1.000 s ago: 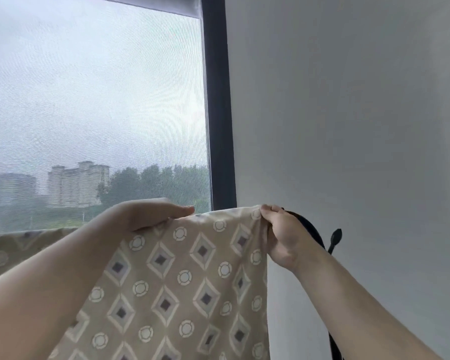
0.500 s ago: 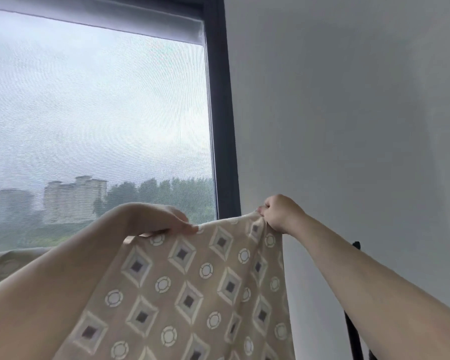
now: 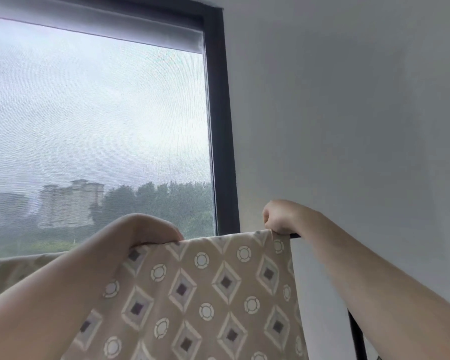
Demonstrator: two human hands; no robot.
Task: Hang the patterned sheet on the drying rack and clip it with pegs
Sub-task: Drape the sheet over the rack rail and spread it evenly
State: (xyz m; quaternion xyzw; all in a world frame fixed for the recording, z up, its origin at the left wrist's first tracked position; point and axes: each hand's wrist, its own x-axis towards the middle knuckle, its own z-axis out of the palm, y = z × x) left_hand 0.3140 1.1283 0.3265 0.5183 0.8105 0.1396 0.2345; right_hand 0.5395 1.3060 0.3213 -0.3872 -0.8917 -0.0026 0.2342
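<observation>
Patterned sheet: the beige cloth with diamonds and rings is hanging down toward the camera from a straight top edge running between the two hands. More of it is stretching away to the left behind the left forearm, across the bottom of the window.
Left hand: it is curling its fingers over the sheet's top edge, left of the middle, with the back of the hand facing the camera. It is gripping the cloth at the fold.
Right hand: it is bunching into a fist on the sheet's upper right corner, pinching the cloth right where the rack's bar is poking out.
Drying rack: a short black stub of the top bar is showing just right of the right hand, level with the sheet's top edge. A dark upright is standing lower at the right, beside the hanging edge and under the right forearm. The cloth is hiding the rest.
Window: it is filling the upper left, its mesh showing hazy sky, a pale building and trees.
Frame: dark, running upright between glass and wall.
Roller blind: it is sitting rolled up along the window's top.
Wall: plain grey-white, taking up the right half behind the right arm.
</observation>
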